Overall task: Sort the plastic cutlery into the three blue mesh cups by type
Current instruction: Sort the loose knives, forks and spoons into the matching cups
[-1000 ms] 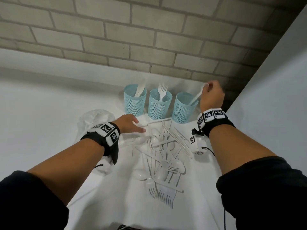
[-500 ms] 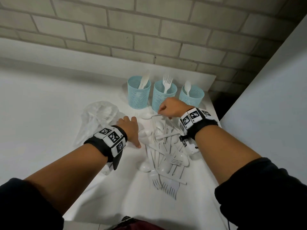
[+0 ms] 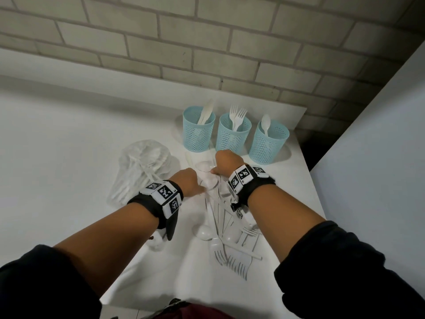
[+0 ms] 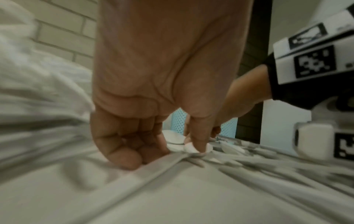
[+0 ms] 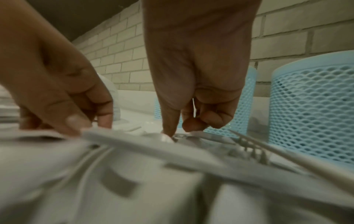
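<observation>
Three blue mesh cups stand in a row at the back: the left cup (image 3: pixel 199 132) has a knife, the middle cup (image 3: pixel 234 134) forks, the right cup (image 3: pixel 268 146) a spoon. White cutlery (image 3: pixel 230 229) lies in a loose pile in front of them. My left hand (image 3: pixel 200 187) is at the pile's far left, its fingers curled, and pinches a white spoon (image 4: pixel 189 147) between thumb and forefinger. My right hand (image 3: pixel 215 170) is just beyond it, fingers curled, with thumb and forefinger closing on a white piece (image 5: pixel 166 137) whose type I cannot make out.
A crumpled clear plastic bag (image 3: pixel 142 166) lies left of the pile. A brick wall (image 3: pixel 207 42) runs behind the cups. The white table ends at an edge (image 3: pixel 308 171) close to the right cup, with a grey panel (image 3: pixel 379 157) beyond.
My right hand dropped a spoon in the right cup, then came down to the far end of the pile. My left hand slid right onto the cutlery and curled its fingers.
</observation>
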